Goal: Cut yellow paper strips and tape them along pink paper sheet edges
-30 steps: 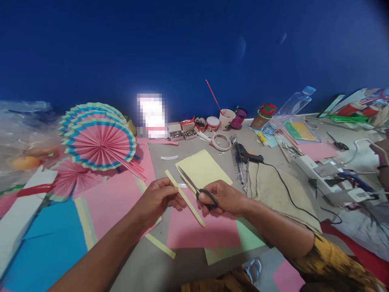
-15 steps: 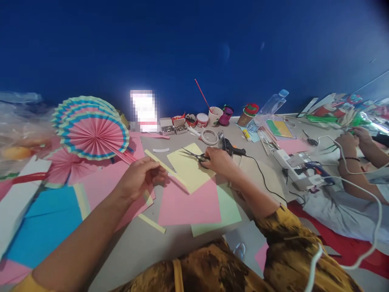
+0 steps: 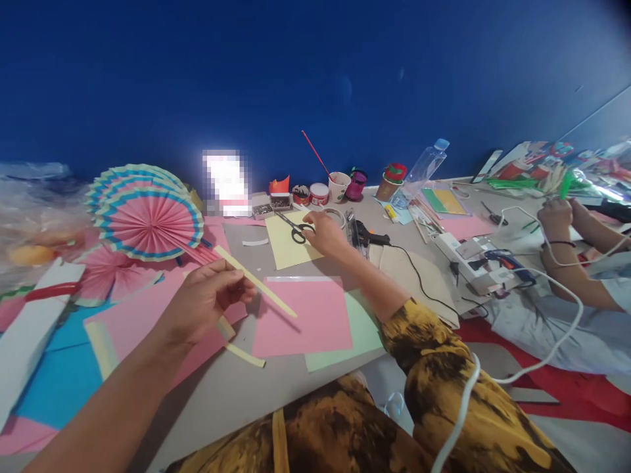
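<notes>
Bared pink paper rectangle (image 3: 305, 328); pinching yellow paper strip (image 3: 273, 297), left hand (image 3: 211, 289); can't tell right hand (image 3: 325, 233) grip on black-handled metal scissors (image 3: 292, 226).

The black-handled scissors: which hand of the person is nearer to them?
Right. The right hand is at the handle end of the black-handled scissors. The left hand is farther away, to their left and nearer the body, pinching a yellow paper strip.

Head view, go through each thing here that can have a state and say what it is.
Strip: pinched in left hand.
Scissors: over yellow sheet, right hand at handles; blade gap unclear.
Fan: unfolded.
Boxes: open.
Cup: upright, red stick inside.
Bottle: tilted, capped.
Glue gun: lying down; power unclear.
</notes>
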`<state>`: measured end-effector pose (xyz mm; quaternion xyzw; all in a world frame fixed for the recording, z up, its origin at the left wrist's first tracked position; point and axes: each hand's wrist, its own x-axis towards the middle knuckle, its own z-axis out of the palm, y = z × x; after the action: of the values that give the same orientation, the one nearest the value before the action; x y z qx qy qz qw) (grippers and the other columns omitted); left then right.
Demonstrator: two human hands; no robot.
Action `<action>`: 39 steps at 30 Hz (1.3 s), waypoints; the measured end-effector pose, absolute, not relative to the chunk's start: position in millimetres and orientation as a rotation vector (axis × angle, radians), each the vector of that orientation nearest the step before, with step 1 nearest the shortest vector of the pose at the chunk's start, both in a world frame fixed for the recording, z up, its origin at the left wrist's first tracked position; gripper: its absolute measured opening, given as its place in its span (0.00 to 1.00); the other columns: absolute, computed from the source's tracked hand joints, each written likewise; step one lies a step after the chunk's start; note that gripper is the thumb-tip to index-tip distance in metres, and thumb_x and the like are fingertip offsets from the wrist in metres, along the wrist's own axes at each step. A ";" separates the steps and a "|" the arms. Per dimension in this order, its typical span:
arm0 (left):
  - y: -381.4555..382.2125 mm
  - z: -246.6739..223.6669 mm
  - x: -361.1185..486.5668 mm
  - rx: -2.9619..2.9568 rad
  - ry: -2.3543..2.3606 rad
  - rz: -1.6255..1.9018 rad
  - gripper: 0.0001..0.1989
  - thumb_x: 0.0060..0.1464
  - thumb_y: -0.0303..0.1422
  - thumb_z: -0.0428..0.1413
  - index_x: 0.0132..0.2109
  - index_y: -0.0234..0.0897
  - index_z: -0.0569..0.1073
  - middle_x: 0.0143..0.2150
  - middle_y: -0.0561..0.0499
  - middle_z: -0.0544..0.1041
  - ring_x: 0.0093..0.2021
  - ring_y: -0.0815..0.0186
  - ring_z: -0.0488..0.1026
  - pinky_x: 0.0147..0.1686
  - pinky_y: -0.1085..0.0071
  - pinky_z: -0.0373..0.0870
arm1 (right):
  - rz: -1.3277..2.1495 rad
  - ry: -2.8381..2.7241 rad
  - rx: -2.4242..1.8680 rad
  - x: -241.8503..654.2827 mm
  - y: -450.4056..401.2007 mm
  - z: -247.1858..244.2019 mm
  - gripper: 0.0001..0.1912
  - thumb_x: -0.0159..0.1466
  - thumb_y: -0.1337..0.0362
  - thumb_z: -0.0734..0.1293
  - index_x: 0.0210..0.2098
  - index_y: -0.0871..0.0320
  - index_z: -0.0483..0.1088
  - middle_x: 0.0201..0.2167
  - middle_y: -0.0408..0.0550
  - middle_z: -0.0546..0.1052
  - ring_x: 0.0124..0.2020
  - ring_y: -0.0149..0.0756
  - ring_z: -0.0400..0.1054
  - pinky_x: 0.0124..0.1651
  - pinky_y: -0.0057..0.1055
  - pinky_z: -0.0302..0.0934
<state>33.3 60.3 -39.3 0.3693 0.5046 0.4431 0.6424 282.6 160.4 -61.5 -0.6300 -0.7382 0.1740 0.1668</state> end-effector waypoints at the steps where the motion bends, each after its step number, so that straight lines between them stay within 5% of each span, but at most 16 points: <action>1: 59.4 -44.5 35.8 0.848 1.149 1.010 0.07 0.46 0.29 0.68 0.29 0.32 0.77 0.25 0.48 0.81 0.26 0.64 0.78 0.31 0.70 0.77 | 0.606 -2.032 -1.712 285.0 150.7 -59.7 0.12 0.71 0.66 0.65 0.52 0.60 0.75 0.53 0.55 0.81 0.51 0.41 0.75 0.51 0.32 0.66; 4: 57.8 -60.3 45.1 0.848 1.149 1.069 0.09 0.46 0.32 0.69 0.29 0.35 0.77 0.26 0.52 0.79 0.26 0.66 0.76 0.29 0.71 0.75 | 1.299 -1.777 -1.370 287.4 119.6 -59.2 0.17 0.73 0.51 0.66 0.41 0.59 0.78 0.43 0.52 0.84 0.40 0.36 0.79 0.40 0.28 0.69; 8: 51.0 -77.1 52.3 1.069 1.273 1.122 0.07 0.52 0.35 0.68 0.34 0.38 0.81 0.28 0.52 0.79 0.27 0.67 0.74 0.27 0.74 0.70 | 1.931 -1.458 -1.081 281.6 92.3 -71.9 0.36 0.69 0.33 0.63 0.41 0.63 0.80 0.39 0.57 0.85 0.39 0.39 0.81 0.43 0.31 0.73; 12: 41.1 -83.0 51.5 1.370 1.307 1.147 0.06 0.55 0.36 0.66 0.34 0.39 0.84 0.26 0.52 0.78 0.26 0.68 0.70 0.26 0.73 0.66 | 2.248 -1.312 -1.009 279.0 87.1 -85.4 0.34 0.59 0.35 0.74 0.38 0.64 0.79 0.29 0.51 0.82 0.31 0.38 0.79 0.38 0.34 0.74; 15: 38.0 -80.7 50.5 1.330 1.333 1.134 0.07 0.54 0.38 0.67 0.38 0.40 0.85 0.26 0.52 0.78 0.25 0.67 0.70 0.25 0.72 0.66 | 2.132 -1.364 -1.048 284.4 88.4 -84.9 0.26 0.52 0.46 0.82 0.34 0.62 0.78 0.25 0.45 0.79 0.27 0.32 0.75 0.33 0.28 0.71; 19: 44.1 -81.9 47.9 1.347 1.474 1.092 0.13 0.54 0.41 0.65 0.44 0.42 0.83 0.30 0.50 0.81 0.28 0.62 0.74 0.26 0.70 0.67 | 1.748 -1.342 -1.197 309.7 88.8 -68.8 0.23 0.52 0.47 0.82 0.31 0.60 0.77 0.26 0.43 0.78 0.27 0.28 0.71 0.34 0.26 0.69; 22: 53.7 -95.2 47.1 1.832 1.510 0.931 0.14 0.55 0.44 0.62 0.43 0.42 0.82 0.44 0.42 0.84 0.42 0.51 0.77 0.43 0.60 0.74 | 1.482 -1.255 -1.221 338.8 87.2 -55.1 0.24 0.52 0.45 0.81 0.32 0.58 0.76 0.27 0.42 0.78 0.28 0.27 0.70 0.33 0.25 0.67; 25: 60.7 -113.1 51.1 2.296 1.526 0.653 0.17 0.58 0.44 0.55 0.46 0.38 0.79 0.51 0.34 0.81 0.55 0.38 0.74 0.56 0.46 0.68 | 1.408 -1.224 -1.249 361.2 85.4 -51.0 0.25 0.51 0.45 0.81 0.33 0.58 0.75 0.26 0.41 0.77 0.27 0.27 0.71 0.32 0.24 0.67; 30: 63.7 -124.4 57.7 2.451 1.619 0.445 0.19 0.61 0.43 0.49 0.48 0.36 0.77 0.55 0.30 0.77 0.57 0.35 0.72 0.52 0.43 0.69 | 1.395 -1.228 -1.348 366.6 89.7 -63.7 0.20 0.54 0.50 0.79 0.33 0.58 0.72 0.31 0.46 0.81 0.29 0.31 0.76 0.32 0.26 0.70; 33: 65.7 -123.5 57.4 2.449 1.604 0.446 0.18 0.61 0.43 0.50 0.47 0.36 0.76 0.54 0.31 0.78 0.56 0.36 0.72 0.52 0.44 0.69 | 1.248 -1.339 -1.446 364.4 95.9 -72.4 0.13 0.59 0.60 0.71 0.43 0.57 0.72 0.31 0.43 0.81 0.26 0.29 0.75 0.29 0.24 0.67; 39: 72.2 -122.9 55.7 2.397 1.644 0.444 0.23 0.60 0.45 0.50 0.52 0.35 0.79 0.48 0.33 0.78 0.52 0.37 0.73 0.49 0.47 0.69 | 1.088 -1.530 -1.485 355.5 101.6 -82.8 0.25 0.59 0.67 0.65 0.56 0.57 0.67 0.28 0.36 0.77 0.24 0.27 0.67 0.28 0.24 0.58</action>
<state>55.7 72.2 -122.9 0.8111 0.5562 0.1503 0.1006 355.5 101.6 -82.8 -0.5773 -0.5950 0.4233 0.3653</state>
